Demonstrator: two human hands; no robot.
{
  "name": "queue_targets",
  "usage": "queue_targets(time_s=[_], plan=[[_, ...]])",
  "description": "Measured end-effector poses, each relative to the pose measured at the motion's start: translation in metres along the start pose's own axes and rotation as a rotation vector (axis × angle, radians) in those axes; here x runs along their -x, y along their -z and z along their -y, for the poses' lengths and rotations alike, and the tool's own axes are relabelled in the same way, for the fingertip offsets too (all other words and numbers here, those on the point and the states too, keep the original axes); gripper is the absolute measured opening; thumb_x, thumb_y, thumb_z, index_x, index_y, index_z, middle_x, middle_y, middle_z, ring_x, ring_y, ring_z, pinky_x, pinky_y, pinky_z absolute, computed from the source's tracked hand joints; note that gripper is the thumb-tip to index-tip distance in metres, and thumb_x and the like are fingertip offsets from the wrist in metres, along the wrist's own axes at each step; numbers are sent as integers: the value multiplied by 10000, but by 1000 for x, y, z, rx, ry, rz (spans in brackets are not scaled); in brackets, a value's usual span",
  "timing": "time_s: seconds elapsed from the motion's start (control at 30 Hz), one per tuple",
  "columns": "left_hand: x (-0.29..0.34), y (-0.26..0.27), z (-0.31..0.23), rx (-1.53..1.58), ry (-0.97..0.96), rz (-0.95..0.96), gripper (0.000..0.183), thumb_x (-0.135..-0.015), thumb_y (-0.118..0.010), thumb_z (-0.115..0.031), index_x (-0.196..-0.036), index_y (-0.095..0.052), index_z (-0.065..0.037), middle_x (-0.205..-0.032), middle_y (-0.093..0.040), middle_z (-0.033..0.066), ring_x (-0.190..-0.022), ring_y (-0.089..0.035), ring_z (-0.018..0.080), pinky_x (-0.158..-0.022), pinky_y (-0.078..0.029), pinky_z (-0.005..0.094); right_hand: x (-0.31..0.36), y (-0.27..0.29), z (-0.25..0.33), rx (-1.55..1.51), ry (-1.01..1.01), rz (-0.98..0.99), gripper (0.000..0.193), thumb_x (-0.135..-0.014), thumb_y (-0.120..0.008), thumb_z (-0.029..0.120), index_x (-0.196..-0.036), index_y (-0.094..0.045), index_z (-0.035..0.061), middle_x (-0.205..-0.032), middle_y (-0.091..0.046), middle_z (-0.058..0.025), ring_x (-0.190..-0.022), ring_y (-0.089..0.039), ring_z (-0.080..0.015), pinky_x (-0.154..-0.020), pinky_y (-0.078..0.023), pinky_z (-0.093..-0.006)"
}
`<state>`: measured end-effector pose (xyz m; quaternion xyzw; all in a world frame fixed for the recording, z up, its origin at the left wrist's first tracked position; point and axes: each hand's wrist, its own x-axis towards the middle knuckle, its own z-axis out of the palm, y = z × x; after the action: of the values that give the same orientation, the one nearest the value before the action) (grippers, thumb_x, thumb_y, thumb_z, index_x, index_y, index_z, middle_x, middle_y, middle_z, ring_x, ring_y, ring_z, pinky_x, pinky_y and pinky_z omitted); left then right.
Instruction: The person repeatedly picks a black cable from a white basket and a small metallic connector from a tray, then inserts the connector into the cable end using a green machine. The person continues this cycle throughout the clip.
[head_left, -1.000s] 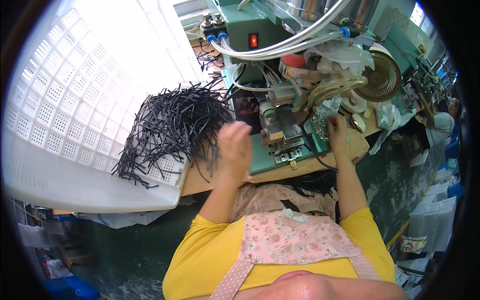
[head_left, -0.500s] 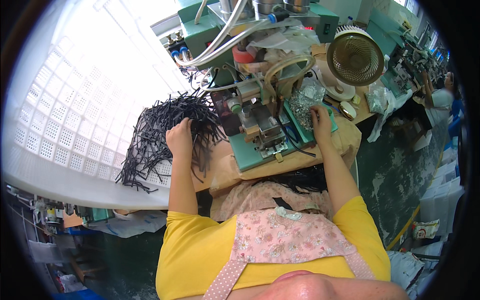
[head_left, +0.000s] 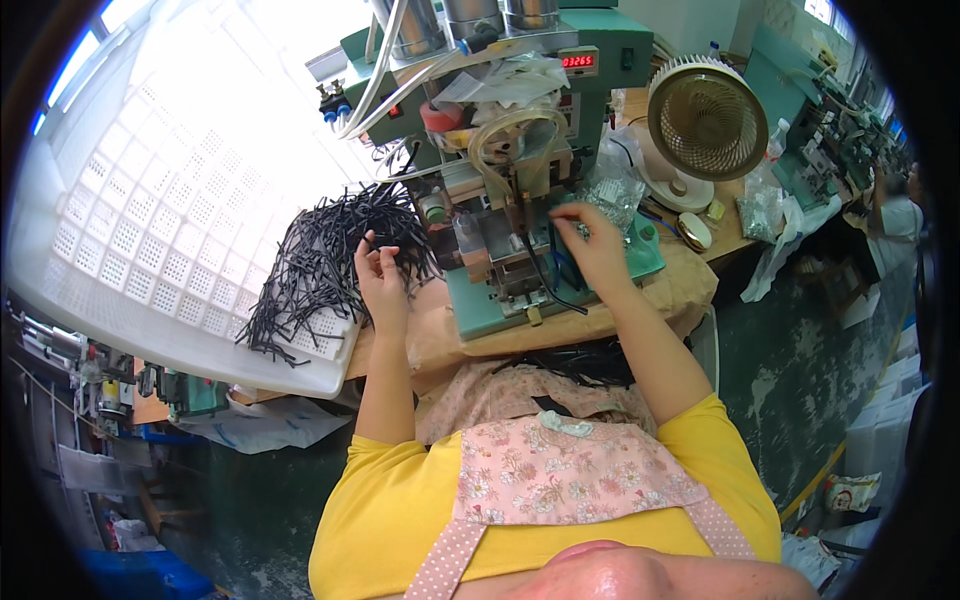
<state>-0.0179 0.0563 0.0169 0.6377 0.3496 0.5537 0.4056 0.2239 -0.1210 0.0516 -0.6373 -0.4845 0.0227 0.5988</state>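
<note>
My left hand is at the near right side of a heap of thin black strips. Its fingers are bent, and a black strip appears to lie between the fingertips. My right hand reaches in from the right to the working head of a green bench press. Thumb and forefinger are brought together there; whatever they hold is too small to make out. Behind that hand lies a clear bag of small metal pieces, on the press's green base.
A white perforated plastic basket stands at the left under the strips. A round fan stands back right, near a white oval object and another bag of small parts. Brown paper covers the table front. More black strips lie by my lap.
My right hand has left the bag of metal pieces and moved left to the press head. My left hand has turned and drawn slightly right and nearer from the strips. The view has shifted slightly.
</note>
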Motion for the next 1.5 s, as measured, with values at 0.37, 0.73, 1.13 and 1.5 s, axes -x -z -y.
queue_targets(time_s=[0.37,0.73,1.13,1.5], plan=[[46,-50,-79,-253,-883,218,250,-775,-671,-6,-1024,-679,-27,-1001,-675,112,-901,-652,258,-769,-532,320,-3,-29,21,-254,-122,33,193,-829,-699,74,-941,-547,36,-887,-632,-71,-884,-615,-182,-813,-471,-303],[59,-102,-62,-104,-1026,365,267,-693,-683,19,-956,-696,-24,-963,-687,111,-934,-692,282,-760,-568,328,-6,56,-49,203,24,-311,119,-838,-652,51,-942,-597,33,-932,-648,-107,-863,-638,-289,-753,-494,-353],[73,-96,-62,-83,-879,410,261,-787,-626,4,-1044,-671,-5,-1063,-658,138,-1074,-634,323,-863,-539,375,30,76,-120,817,-6,95,139,-809,-600,-3,-932,-565,50,-876,-593,-187,-823,-587,-389,-694,-465,-463],[-28,-5,51,-967,-444,128,179,-873,-638,-262,-947,-669,-103,-902,-667,63,-898,-609,256,-897,-387,403,19,45,-102,392,-10,-73,128,-885,-575,27,-1000,-618,62,-1002,-603,-128,-856,-587,-332,-723,-455,-406]])
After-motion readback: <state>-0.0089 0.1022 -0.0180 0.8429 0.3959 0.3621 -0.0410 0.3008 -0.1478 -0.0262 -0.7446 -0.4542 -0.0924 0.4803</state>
